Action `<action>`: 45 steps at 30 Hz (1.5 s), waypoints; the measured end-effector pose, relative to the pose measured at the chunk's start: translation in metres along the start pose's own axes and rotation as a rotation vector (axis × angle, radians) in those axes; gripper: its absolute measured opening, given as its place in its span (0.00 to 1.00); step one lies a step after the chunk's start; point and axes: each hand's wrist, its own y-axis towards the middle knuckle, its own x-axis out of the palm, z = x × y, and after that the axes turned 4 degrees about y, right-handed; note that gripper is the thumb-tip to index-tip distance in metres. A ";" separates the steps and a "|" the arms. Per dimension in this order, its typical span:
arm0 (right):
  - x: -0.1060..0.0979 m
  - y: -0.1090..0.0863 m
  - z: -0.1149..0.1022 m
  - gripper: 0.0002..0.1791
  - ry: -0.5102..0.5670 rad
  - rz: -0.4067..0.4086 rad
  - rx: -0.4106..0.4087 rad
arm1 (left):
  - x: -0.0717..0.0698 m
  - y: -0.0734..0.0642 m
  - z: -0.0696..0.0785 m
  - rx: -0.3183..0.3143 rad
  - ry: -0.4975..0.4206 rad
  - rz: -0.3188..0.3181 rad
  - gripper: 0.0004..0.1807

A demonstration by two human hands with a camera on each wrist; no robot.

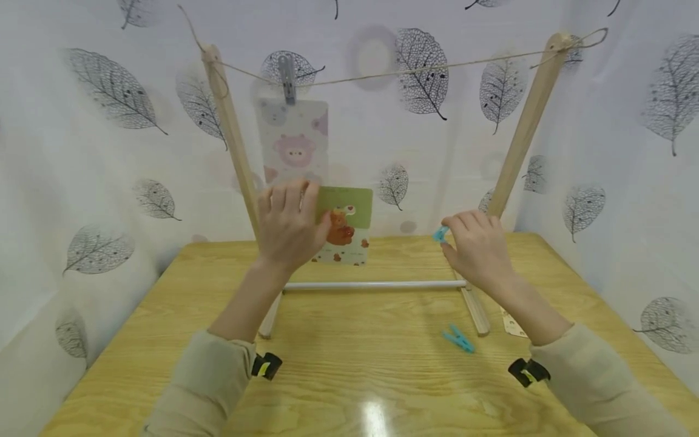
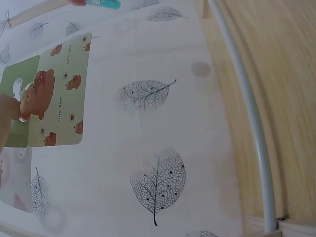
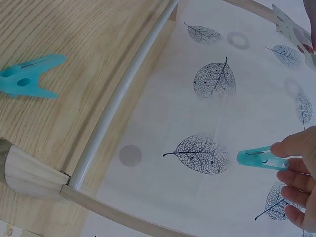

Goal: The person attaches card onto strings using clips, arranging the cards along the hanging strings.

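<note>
My left hand [image 1: 289, 227] pinches a green and white card with a brown bear [image 1: 344, 227] by its left side, thumb across the front. Behind that hand a pink pig card [image 1: 295, 136] hangs from the twine [image 1: 382, 74] under a grey clip [image 1: 287, 79]. My right hand [image 1: 480, 246] holds a blue clothespin [image 3: 261, 158] between thumb and forefinger, its nose pointing away from the fingers. A second blue clothespin [image 1: 459, 338] lies on the table below, in front of the frame.
The twine is tied between two wooden posts [image 1: 526, 127] [image 1: 232, 133]. A white rod [image 1: 377, 284] joins the frame low down, above the wooden table [image 1: 338, 376]. Beside my right forearm lies a partly hidden pale card [image 1: 513, 325]. A leaf-print curtain [image 1: 349, 139] hangs behind.
</note>
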 end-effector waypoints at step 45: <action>-0.031 0.034 -0.005 0.19 0.050 0.143 -0.049 | 0.015 0.040 0.010 -0.014 -0.007 0.082 0.19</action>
